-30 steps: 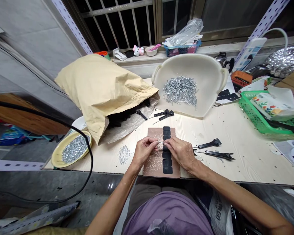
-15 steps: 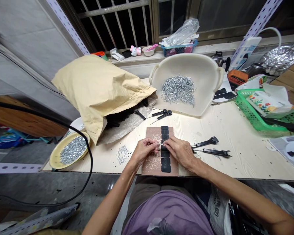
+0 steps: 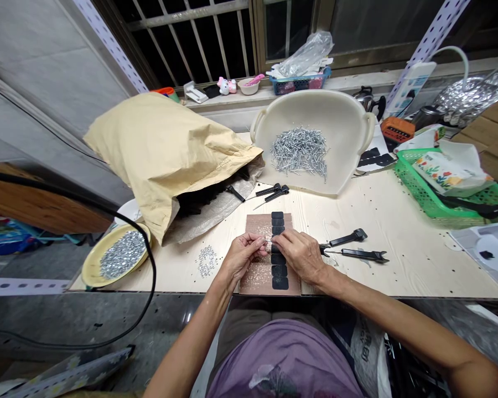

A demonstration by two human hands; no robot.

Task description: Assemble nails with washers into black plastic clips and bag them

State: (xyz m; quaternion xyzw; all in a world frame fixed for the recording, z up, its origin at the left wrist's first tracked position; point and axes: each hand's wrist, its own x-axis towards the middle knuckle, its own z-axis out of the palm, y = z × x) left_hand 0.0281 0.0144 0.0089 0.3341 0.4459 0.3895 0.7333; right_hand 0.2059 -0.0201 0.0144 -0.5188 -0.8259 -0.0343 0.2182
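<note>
Both hands work close together above a brown board [image 3: 255, 279] that carries a column of black rounded pads [image 3: 279, 283]. My left hand [image 3: 244, 257] is closed, thumb and index finger pinched over the board's middle. Facing it, my right hand [image 3: 302, 255] is also closed in a pinch, above the pads. Something small and pale shows between the fingertips, too small to name. Right of my right hand lie black-handled pieces with thin metal rods [image 3: 363, 255], partly hidden by that hand. Small clear or silvery bits [image 3: 206, 261] lie scattered left of the board.
A white basin [image 3: 348, 127] of metal screws or nails [image 3: 299, 152] stands behind. At left are a paper sack [image 3: 161, 143] with black parts inside and a yellow bowl [image 3: 89, 271] of small metal pieces. A green basket [image 3: 415, 190] sits right. A black cable [image 3: 151, 271] hangs at left.
The fingertips have drawn slightly apart, and the thin pale piece between them shows less. The whole view has shifted a little; the other things stay in place.
</note>
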